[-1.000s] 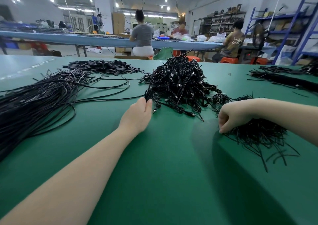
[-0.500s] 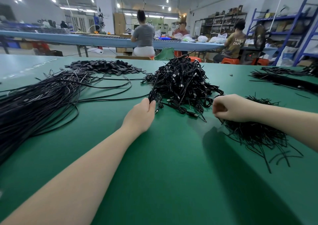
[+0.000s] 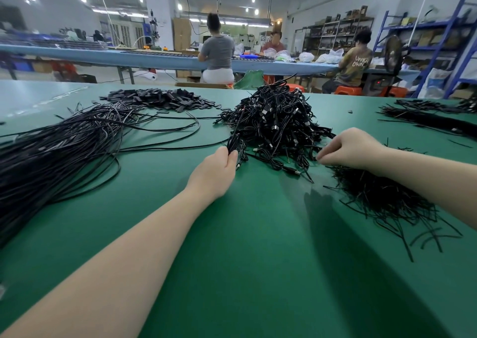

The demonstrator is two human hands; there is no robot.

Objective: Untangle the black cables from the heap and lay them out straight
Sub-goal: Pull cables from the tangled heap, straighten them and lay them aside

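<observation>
A tangled heap of black cables with plug ends sits on the green table straight ahead. My left hand grips a small coiled bundle of black cable at the heap's near left edge. My right hand pinches a cable at the heap's near right edge, fingers curled; the pinched strand is mostly hidden by the fingers. A wide sheaf of long straightened black cables lies on the left.
A pile of short black ties lies under my right forearm. Small black flat pieces are heaped at the back left, more cable bundles at the far right. Three people sit at a blue bench behind.
My right hand has moved up and left from the tie pile to the heap's edge. My left hand has closed on a coiled bundle and lifted it slightly.
</observation>
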